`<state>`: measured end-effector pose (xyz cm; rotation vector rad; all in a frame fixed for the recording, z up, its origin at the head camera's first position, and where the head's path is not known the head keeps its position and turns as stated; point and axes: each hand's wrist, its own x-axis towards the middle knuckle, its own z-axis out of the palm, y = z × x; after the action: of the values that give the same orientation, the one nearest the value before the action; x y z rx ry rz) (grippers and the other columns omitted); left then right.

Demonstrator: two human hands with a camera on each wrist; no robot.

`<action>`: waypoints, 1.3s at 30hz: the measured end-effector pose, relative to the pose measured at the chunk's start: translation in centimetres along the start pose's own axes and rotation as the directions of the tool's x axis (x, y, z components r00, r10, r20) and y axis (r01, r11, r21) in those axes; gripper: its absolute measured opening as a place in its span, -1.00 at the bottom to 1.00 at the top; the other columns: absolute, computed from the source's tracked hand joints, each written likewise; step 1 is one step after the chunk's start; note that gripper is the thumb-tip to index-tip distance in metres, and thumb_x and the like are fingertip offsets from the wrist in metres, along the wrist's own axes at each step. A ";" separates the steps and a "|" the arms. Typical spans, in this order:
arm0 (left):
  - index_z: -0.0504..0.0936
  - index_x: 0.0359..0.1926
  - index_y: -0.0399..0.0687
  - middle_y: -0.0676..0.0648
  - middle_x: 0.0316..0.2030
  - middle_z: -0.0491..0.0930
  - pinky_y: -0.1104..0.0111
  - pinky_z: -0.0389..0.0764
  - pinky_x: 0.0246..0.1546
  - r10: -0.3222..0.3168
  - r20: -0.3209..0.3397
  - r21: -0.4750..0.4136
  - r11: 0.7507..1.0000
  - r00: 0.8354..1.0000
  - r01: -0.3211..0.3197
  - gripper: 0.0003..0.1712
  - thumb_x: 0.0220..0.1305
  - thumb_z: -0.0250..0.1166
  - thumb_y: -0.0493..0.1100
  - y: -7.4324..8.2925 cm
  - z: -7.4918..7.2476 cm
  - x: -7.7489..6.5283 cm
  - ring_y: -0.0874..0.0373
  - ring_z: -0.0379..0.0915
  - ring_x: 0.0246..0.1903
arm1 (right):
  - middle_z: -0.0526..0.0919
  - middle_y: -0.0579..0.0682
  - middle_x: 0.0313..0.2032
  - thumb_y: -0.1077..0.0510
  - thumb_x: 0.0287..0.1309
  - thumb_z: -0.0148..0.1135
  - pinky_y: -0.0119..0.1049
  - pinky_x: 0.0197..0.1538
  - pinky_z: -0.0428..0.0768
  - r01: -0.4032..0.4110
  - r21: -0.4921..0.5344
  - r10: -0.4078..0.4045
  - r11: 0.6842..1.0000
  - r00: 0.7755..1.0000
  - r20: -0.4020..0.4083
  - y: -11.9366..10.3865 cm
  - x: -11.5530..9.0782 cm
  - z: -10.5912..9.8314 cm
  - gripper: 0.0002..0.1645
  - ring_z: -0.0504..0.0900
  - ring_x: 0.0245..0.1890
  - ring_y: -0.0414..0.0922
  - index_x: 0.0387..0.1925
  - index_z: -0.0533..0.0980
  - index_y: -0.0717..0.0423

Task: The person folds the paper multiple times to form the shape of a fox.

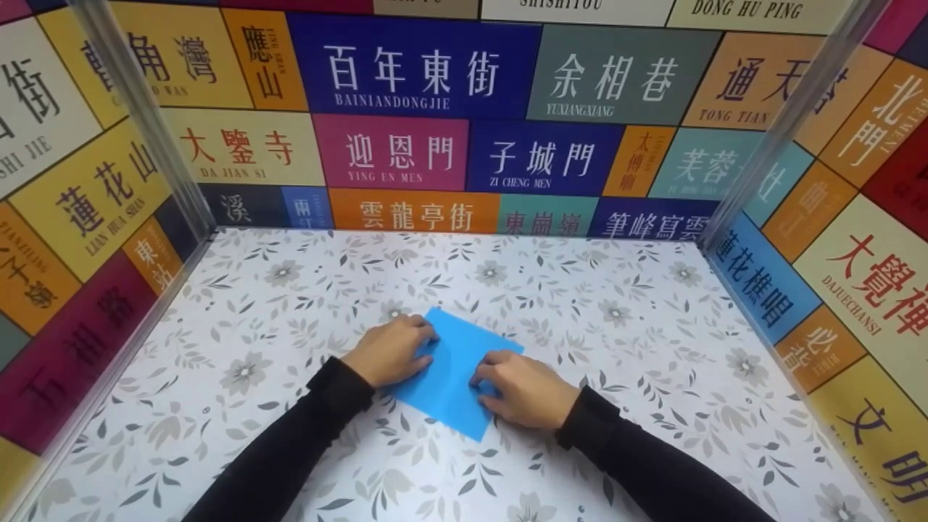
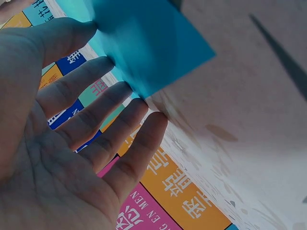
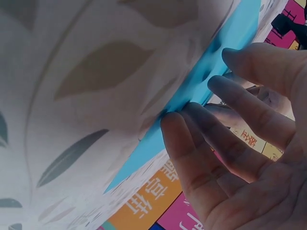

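Note:
A square sheet of blue paper (image 1: 453, 362) lies at a slant on the flowered tabletop, between both hands. At its left edge rests my left hand (image 1: 391, 351), fingertips on the paper. In the left wrist view the fingers of my left hand (image 2: 91, 105) are spread and nearly straight, their tips along the edge of the blue paper (image 2: 153, 48). My right hand (image 1: 525, 391) touches the right side of the sheet. Seen from the right wrist, the loosely bent fingers of my right hand (image 3: 244, 129) meet the blue paper (image 3: 136, 163) with their tips.
White tabletop (image 1: 290, 428) with grey flowers and leaves spreads around the sheet. Colourful panels (image 1: 424, 69) with printed characters stand behind the table and on both sides. Clear corner strips (image 1: 790, 101) join the walls. Black sleeves (image 1: 283, 435) cover both forearms.

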<state>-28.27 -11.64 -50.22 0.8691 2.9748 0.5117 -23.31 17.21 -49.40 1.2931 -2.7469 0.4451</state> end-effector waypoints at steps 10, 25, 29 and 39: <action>0.82 0.34 -0.10 -0.26 0.35 0.76 -0.22 0.82 0.30 -0.005 -0.004 -0.012 1.000 1.000 0.005 -0.57 0.58 0.55 -0.06 0.1 -0.2 -0.1 -0.30 0.72 0.35 | 0.85 0.09 -0.01 0.19 0.40 0.61 -0.01 0.10 0.89 -0.068 0.048 0.069 0.997 0.997 -0.020 1.9 0.7 -0.3 -0.75 0.85 -0.02 0.04 0.06 0.83 0.12; 0.83 0.30 -0.14 -0.28 0.28 0.78 -0.26 0.87 0.12 -0.049 -0.062 -0.005 0.999 0.997 0.048 -0.60 0.57 0.55 -0.10 0.2 -0.1 -0.2 -0.33 0.75 0.24 | 0.82 0.12 0.00 0.23 0.41 0.59 0.00 0.16 0.90 -0.094 0.078 0.097 0.993 0.995 -0.029 2.5 1.1 -0.6 -0.82 0.84 0.01 0.08 -0.01 0.86 0.17; 0.83 0.28 -0.16 -0.28 0.27 0.79 -0.26 0.87 0.10 -0.042 -0.075 0.002 0.999 0.996 0.042 -0.61 0.56 0.54 -0.11 0.1 0.1 -0.1 -0.34 0.75 0.23 | 0.82 0.14 -0.03 0.28 0.36 0.61 -0.02 0.14 0.90 -0.058 0.078 0.061 0.995 0.997 -0.038 2.6 1.0 -0.3 -0.82 0.84 -0.02 0.09 -0.04 0.86 0.22; 0.85 0.26 -0.16 -0.27 0.22 0.79 -0.20 0.86 0.19 -0.054 -0.065 0.004 0.999 0.996 0.054 -0.61 0.55 0.56 -0.09 -0.1 -0.1 0.3 -0.30 0.75 0.23 | 0.82 0.14 -0.05 0.29 0.36 0.61 -0.01 0.14 0.88 -0.029 0.071 0.035 0.997 0.996 -0.080 2.8 1.0 0.4 -0.84 0.84 -0.04 0.10 -0.06 0.86 0.24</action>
<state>-28.59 -11.57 -50.12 0.7854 3.0497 0.5400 -26.03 18.03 -50.20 1.2188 -2.7113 0.5870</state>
